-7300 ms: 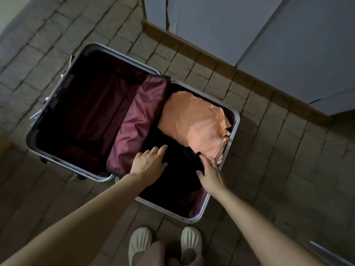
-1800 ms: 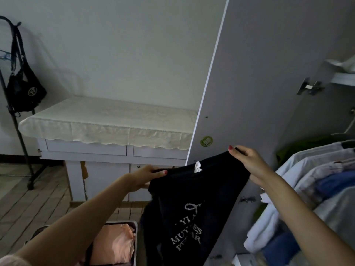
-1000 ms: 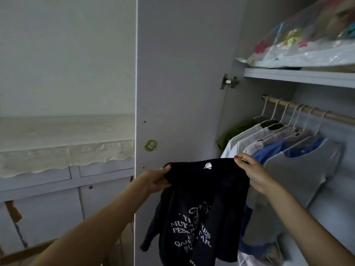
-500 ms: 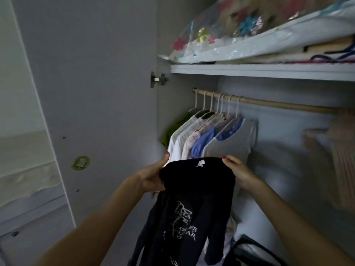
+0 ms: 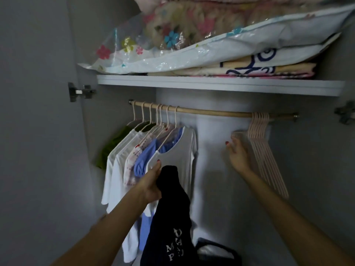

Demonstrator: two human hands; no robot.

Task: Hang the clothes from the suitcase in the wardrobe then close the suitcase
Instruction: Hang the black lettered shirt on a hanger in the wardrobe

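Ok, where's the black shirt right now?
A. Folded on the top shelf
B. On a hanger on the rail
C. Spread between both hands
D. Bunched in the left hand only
D: the left hand alone grips the black shirt, which hangs bunched below it, while the right hand is open, up by the empty hangers on the rail.

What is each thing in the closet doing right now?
black shirt: bunched, dangling from the left hand, not on a hanger.
left hand: grips the black shirt.
right hand: open, reaching at the empty hangers.
empty hangers: bunched on the rod, bare.
hung shirts: on hangers at the rod's left end.
rod: bare in the middle.
shelf: stacked with bagged bedding.
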